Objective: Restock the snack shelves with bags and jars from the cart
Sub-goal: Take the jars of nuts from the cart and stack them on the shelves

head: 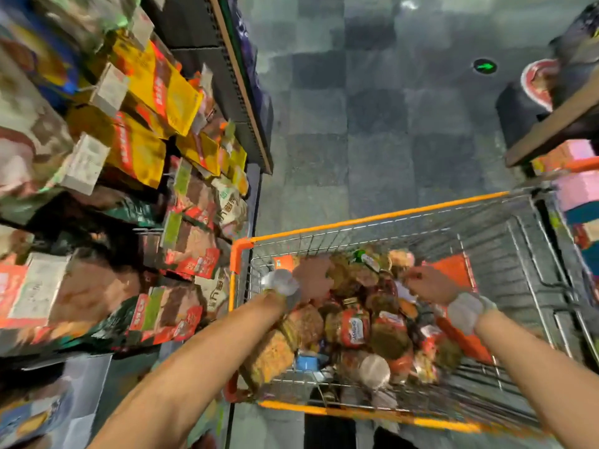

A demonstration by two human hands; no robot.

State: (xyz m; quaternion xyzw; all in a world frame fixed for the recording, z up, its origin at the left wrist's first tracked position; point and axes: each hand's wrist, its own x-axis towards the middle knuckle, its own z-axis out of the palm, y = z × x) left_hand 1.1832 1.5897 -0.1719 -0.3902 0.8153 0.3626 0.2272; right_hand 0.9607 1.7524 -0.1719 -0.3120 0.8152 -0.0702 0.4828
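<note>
Orange-rimmed wire cart [389, 217] is seen heaped with jars [355, 328] and bags [272, 353]; left hand [312, 280] and right hand [428, 283] are held inside it, but the fingers' grasp cannot be told through blur.

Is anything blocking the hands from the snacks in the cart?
Nothing visible does. The left hand and right hand are inside the cart, right over the snacks.

The floor [372, 124] consists of grey square tiles. A green arrow marker [484, 66] is set in the floor. Just right of the marker stands a black block [518, 115]; a red-and-white round item [536, 82], blurred, lies on it. Below and right of the marker runs a wooden board [551, 132]. Pink boxes [580, 189] are stacked below the board.
</note>
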